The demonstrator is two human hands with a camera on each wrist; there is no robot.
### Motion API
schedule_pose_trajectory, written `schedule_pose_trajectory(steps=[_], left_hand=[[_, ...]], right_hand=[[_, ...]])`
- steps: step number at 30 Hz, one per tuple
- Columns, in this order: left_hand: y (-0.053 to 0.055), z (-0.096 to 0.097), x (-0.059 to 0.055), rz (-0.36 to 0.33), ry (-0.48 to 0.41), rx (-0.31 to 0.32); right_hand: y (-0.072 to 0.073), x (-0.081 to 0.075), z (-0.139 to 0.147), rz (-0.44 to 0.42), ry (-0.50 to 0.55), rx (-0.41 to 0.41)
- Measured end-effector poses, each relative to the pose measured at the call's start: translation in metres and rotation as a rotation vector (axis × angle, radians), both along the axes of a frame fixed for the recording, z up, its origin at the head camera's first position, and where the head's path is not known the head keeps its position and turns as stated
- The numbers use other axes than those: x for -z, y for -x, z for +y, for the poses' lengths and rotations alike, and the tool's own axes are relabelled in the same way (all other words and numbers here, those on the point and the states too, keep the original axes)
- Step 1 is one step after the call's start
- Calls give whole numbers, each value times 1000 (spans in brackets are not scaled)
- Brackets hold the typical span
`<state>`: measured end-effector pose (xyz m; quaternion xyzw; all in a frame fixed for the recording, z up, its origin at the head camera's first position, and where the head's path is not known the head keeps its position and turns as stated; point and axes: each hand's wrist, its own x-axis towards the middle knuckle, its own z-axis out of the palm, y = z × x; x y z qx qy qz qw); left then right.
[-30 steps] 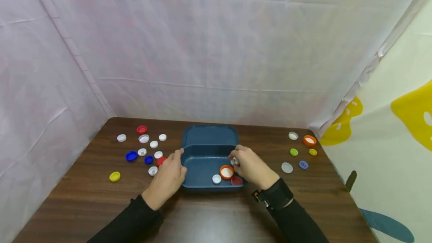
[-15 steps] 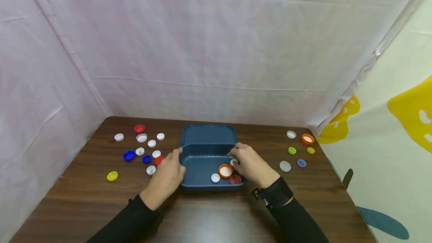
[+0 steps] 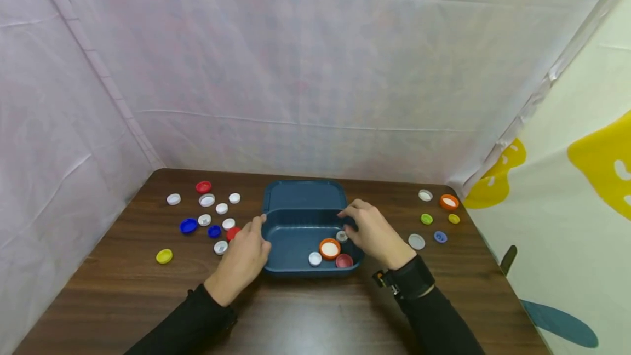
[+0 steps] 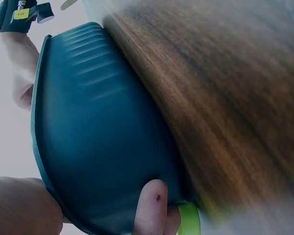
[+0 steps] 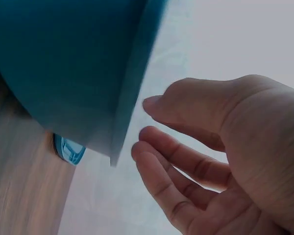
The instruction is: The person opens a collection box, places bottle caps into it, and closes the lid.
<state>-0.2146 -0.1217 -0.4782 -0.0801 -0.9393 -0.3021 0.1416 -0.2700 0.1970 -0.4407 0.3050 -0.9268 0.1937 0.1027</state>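
Observation:
A dark blue box (image 3: 288,245) sits with its lid (image 3: 305,195) folded back. Inside it lie a small white cap (image 3: 315,259), an orange ring-shaped cap with a white middle (image 3: 330,249), a red cap (image 3: 344,261) and a greyish-white cap (image 3: 342,236). My left hand (image 3: 245,251) grips the box's left side; the left wrist view shows a finger (image 4: 152,208) against the outer wall. Above the right end hovers my right hand (image 3: 374,234), its fingers (image 5: 161,181) loosely bent and apart from the thumb, holding nothing.
Left of the box lie several white caps, blue caps (image 3: 188,227), red caps (image 3: 204,187) and a yellow cap (image 3: 164,256). More caps lie at right, including an orange one (image 3: 449,202) and a translucent one (image 3: 416,242). Cloth walls border the wooden table (image 3: 148,295).
My right hand has let go of the greyish-white cap inside the box and lifted slightly up and right. The left hand keeps its place on the box.

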Motion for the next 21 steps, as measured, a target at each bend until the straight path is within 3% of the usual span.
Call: schedule_pose_trajectory(steps=[5,11,21], left_hand=[[-2,-1,0,12,-3,6],[-2,-2,1,28,3,13],[0,-1,3,-3,8,5]], right_hand=[[4,-4,8,54,42,55],[13,-3,27,60,85,138],[35,11,89,25,121,348]])
